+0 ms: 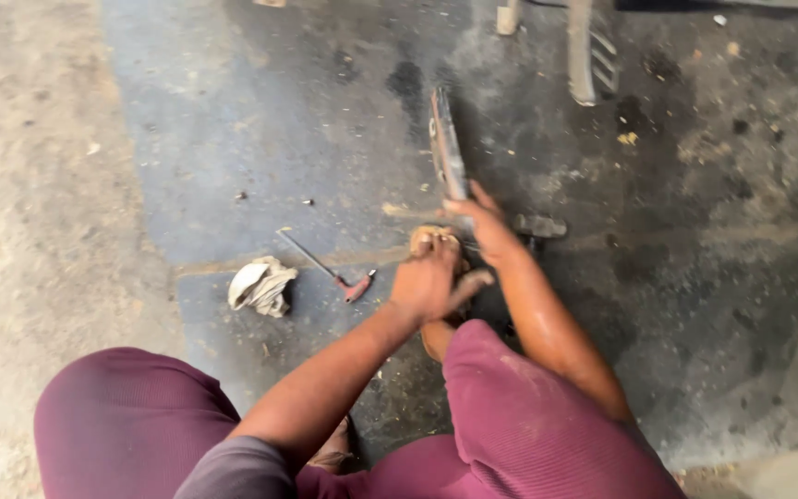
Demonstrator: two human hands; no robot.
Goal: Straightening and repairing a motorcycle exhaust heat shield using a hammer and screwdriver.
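Standing on edge, a metal bar (448, 152) is steadied by the right hand (482, 222); the left hand (427, 277) is fisted around something unclear, work seemingly unfinished.

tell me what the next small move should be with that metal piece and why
Probably keep the right hand steadying the long dark metal piece, which stands on edge on the floor, while the left hand works the brownish thing it grips at the piece's near end. Both hands meet there, so a short, firm stroke looks safest. The red-handled tool and the crumpled rag lie apart to the left.
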